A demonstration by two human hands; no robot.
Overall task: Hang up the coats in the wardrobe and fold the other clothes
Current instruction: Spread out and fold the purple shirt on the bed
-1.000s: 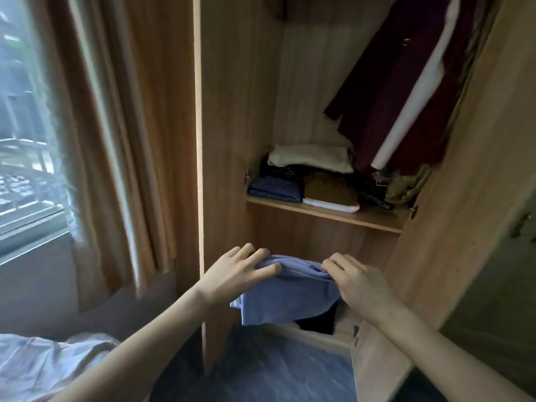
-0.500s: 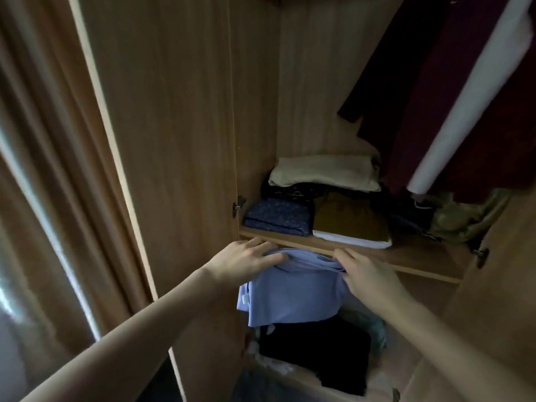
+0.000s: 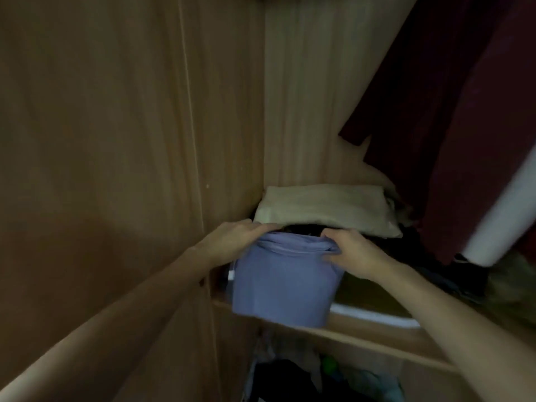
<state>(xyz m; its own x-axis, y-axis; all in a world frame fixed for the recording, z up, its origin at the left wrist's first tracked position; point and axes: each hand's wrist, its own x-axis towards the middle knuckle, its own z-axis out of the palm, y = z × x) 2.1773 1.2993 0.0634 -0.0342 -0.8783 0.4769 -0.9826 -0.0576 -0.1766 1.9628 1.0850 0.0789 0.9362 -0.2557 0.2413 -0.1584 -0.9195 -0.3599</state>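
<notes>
A folded lilac-blue garment (image 3: 284, 282) hangs from both my hands in front of the wardrobe shelf (image 3: 362, 338). My left hand (image 3: 232, 236) grips its top left edge and my right hand (image 3: 353, 250) grips its top right edge. The garment's lower half droops over the shelf's front lip and hides the dark folded clothes at the shelf's left. A folded cream garment (image 3: 324, 210) lies on a dark pile just behind my fingers. A dark red coat (image 3: 452, 117) with a white stripe (image 3: 501, 216) hangs at the right.
The wardrobe's wooden side wall (image 3: 116, 140) fills the left. Dark and olive clothes (image 3: 493, 288) crowd the shelf's right end under the coat. Below the shelf, a lower compartment holds dark clothes (image 3: 284, 378).
The view has closed in on the shelf. Both hands have lifted the lilac-blue garment from below the shelf edge up to shelf height, in front of the folded piles.
</notes>
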